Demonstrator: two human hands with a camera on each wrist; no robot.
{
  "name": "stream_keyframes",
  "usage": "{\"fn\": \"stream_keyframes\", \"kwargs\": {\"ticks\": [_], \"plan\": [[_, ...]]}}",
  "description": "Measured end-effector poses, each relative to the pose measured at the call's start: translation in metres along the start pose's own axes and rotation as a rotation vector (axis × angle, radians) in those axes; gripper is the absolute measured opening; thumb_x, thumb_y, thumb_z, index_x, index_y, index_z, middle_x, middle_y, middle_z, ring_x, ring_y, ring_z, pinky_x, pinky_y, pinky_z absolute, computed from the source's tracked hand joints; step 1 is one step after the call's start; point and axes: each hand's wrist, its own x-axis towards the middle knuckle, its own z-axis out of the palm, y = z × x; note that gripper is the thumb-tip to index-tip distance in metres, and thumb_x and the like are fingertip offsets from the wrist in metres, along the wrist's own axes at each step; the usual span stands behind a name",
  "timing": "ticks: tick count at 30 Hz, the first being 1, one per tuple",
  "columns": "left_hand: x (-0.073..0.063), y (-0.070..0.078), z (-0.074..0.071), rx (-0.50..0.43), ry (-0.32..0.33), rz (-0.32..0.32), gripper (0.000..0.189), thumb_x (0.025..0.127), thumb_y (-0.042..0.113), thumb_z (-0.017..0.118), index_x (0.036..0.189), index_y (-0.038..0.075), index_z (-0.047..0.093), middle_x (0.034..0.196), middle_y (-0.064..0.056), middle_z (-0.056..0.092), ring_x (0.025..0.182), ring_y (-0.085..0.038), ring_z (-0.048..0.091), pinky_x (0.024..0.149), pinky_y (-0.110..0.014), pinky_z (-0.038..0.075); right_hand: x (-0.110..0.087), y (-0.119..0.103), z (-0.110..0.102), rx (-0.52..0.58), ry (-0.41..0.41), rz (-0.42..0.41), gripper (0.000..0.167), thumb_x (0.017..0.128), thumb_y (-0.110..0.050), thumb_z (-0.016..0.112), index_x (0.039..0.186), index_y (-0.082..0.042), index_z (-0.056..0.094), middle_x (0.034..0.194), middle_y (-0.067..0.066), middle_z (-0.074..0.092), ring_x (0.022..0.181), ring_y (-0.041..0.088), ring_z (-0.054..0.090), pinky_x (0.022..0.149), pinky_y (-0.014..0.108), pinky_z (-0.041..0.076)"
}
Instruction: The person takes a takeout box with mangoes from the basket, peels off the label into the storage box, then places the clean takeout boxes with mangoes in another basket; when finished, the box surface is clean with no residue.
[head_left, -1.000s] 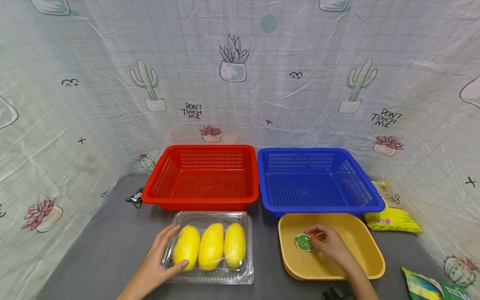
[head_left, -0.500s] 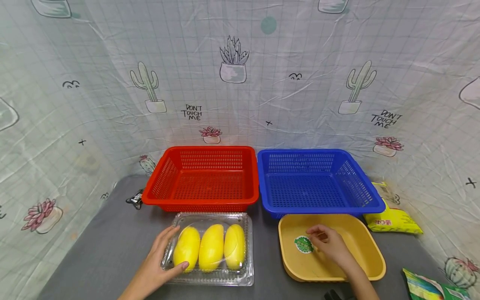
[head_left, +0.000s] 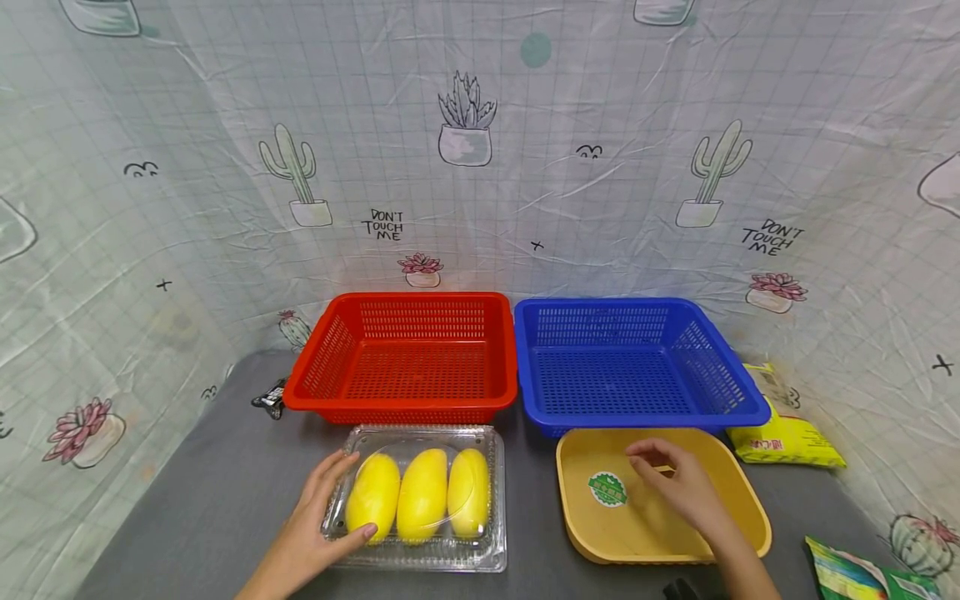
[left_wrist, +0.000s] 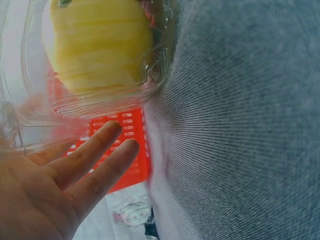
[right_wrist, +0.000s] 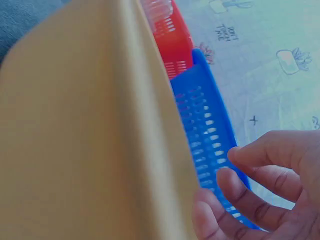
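My left hand (head_left: 311, 517) rests with spread fingers at the left side of a clear plastic clamshell box (head_left: 497, 546). Through its lid show 3 yellow mangoes (head_left: 423, 496). In the left wrist view, straight fingers (left_wrist: 95, 165) lie beside the box, one mango (left_wrist: 100, 45) showing inside. Over a yellow basin (head_left: 573, 533) hovers my right hand (head_left: 688, 487), its fingers loosely bent and thumb apart from them. The right wrist view shows nothing held in that hand (right_wrist: 270, 195). A round green-and-white sticker (head_left: 607, 489) lies flat on the basin floor, left of the right fingertips.
Behind the box stands a red basket (head_left: 397, 404), with a blue basket (head_left: 645, 417) beside it. A yellow packet (head_left: 783, 440) lies right of the basin, a green packet (head_left: 870, 575) at front right. A small black wrapper (head_left: 270, 400) sits far left.
My right hand has shifted right and slightly farther back, away from the sticker, which shows more fully. The left hand and the mango box have stayed put.
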Motion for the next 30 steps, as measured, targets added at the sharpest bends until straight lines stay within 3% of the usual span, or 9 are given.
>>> {"fn": "stream_keyframes", "kwargs": {"ticks": [6,12,21,30], "plan": [[-0.002,0.004,-0.002,0.016,-0.009,-0.033,0.087,0.076,0.036,0.082,0.150,0.024,0.035,0.153,-0.019,0.026,0.128,-0.050,0.040,0.081,-0.078,0.039,0.007,-0.003,-0.012,0.015,0.007,-0.085,0.012,0.092,-0.001,0.063,0.101,0.005,0.066,0.089,-0.005,0.067,0.074,0.002,0.059,0.061,0.024,0.053],[-0.002,0.003,-0.003,0.009,-0.018,-0.031,0.090,0.075,0.036,0.083,0.150,0.025,0.035,0.152,-0.017,0.030,0.130,-0.048,0.039,0.084,-0.078,0.037,0.013,-0.008,-0.022,-0.024,-0.011,-0.046,0.014,0.093,-0.003,0.063,0.106,0.003,0.067,0.094,0.011,0.068,0.075,0.004,0.061,0.063,0.024,0.054],[-0.003,0.000,-0.004,-0.039,-0.046,-0.007,0.107,0.063,0.036,0.091,0.151,0.023,0.033,0.148,-0.017,0.033,0.129,-0.048,0.039,0.085,-0.077,0.038,0.020,-0.005,-0.029,0.056,-0.065,0.004,0.033,0.097,-0.005,0.058,0.127,0.008,0.054,0.094,0.013,0.067,0.075,0.005,0.061,0.064,0.027,0.055],[-0.006,0.002,-0.005,-0.024,-0.038,-0.058,0.105,0.057,0.037,0.095,0.146,0.026,0.040,0.142,-0.006,0.037,0.119,-0.021,0.043,0.090,-0.054,0.046,0.025,0.002,-0.036,0.134,-0.113,0.131,0.043,0.099,-0.008,0.055,0.136,0.009,0.043,0.105,0.028,0.067,0.081,0.013,0.068,0.071,0.031,0.058]]}}
